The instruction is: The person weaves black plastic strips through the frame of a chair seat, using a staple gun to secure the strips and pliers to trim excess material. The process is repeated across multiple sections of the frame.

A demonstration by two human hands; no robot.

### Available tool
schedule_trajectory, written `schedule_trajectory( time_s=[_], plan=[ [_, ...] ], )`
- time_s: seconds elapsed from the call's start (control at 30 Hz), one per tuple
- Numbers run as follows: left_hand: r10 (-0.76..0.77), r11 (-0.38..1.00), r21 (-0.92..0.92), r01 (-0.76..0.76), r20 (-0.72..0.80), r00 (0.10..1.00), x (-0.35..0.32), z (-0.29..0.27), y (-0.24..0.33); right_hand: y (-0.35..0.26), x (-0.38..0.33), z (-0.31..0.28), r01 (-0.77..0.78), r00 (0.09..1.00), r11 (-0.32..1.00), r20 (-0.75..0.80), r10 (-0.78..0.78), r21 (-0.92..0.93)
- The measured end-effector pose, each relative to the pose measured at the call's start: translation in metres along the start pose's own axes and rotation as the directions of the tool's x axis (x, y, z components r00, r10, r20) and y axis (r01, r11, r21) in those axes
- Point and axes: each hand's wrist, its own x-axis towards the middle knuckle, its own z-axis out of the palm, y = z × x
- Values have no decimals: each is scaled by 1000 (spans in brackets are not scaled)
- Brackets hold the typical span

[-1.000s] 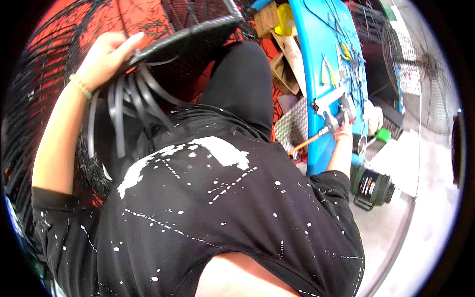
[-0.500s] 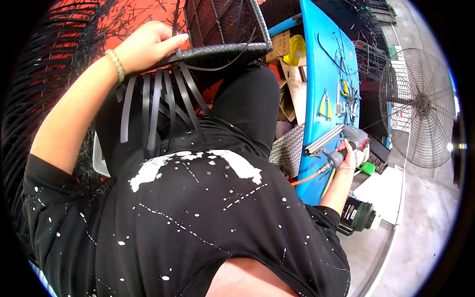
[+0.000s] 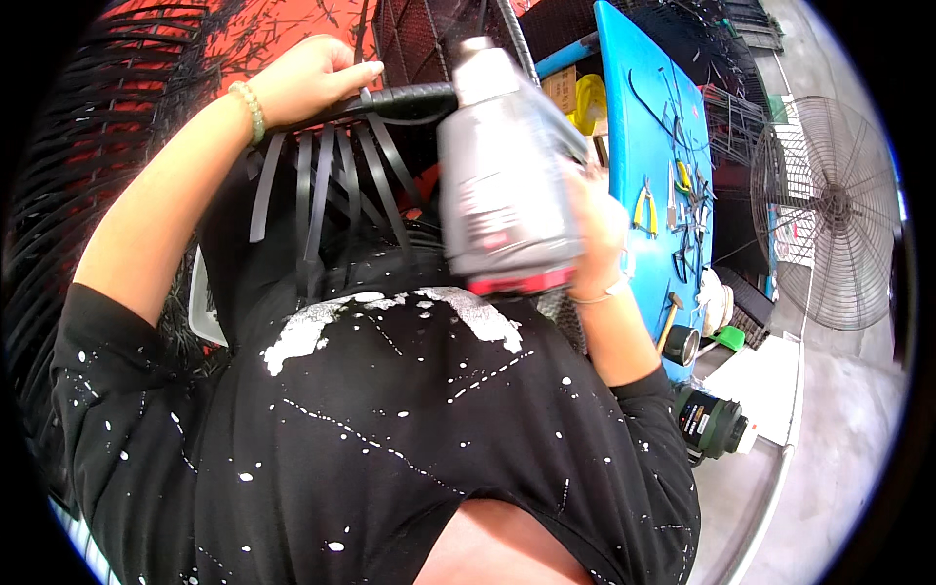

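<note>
A blue table (image 3: 648, 136) strewn with pliers stands at the right, a wire fan guard (image 3: 829, 229) beyond it. The left hand (image 3: 302, 78) is closed around a black frame rim (image 3: 409, 97) with hanging black strips (image 3: 322, 185). The right hand (image 3: 595, 229) grips a grey heat gun (image 3: 497, 185), nozzle up by the rim.

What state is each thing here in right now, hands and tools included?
Left hand: gripping the black rim.
Black rim: held up, black strips hanging loose from it.
Right hand: wrapped around the heat gun.
Heat gun: raised, nozzle at the rim, motion-blurred.
Pliers: lying unused on the blue table.
</note>
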Motion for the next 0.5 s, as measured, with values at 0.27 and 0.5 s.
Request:
schedule_trajectory(
  time_s=[0.27, 0.5],
  plan=[
    [95, 995, 29, -92, -104, 990, 0, 7, 2, -19, 1, 56, 34, 973, 992, 224, -61, 121],
    [66, 998, 15, -65, -67, 996, -1, 5, 2, -18, -13, 61, -22, 973, 997, 231, 3, 78]
  ],
)
